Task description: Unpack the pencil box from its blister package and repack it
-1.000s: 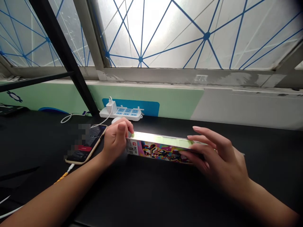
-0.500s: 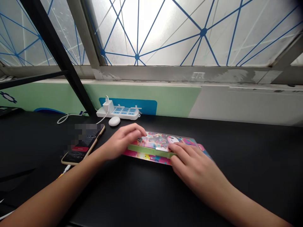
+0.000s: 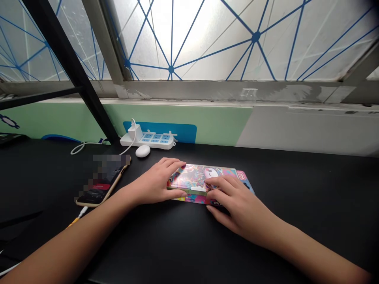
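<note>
The left hand (image 3: 155,183) and right hand (image 3: 237,207) curve over and clasp a flat printed box (image 3: 192,177) on the worktop (image 3: 304,197), in front of a white power strip (image 3: 148,141). It looks light and stiff, its glossy face slippery; best held by its long edges.

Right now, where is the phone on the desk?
In the head view, the smartphone lies on the black desk, left of the left hand, in front of the white power strip.

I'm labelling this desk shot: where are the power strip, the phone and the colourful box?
Power strip (image 3: 156,139): head view, on its socket panel.
Phone (image 3: 100,189): head view, on its dark screen.
Colourful box (image 3: 195,177): head view, on its printed top face.
</note>
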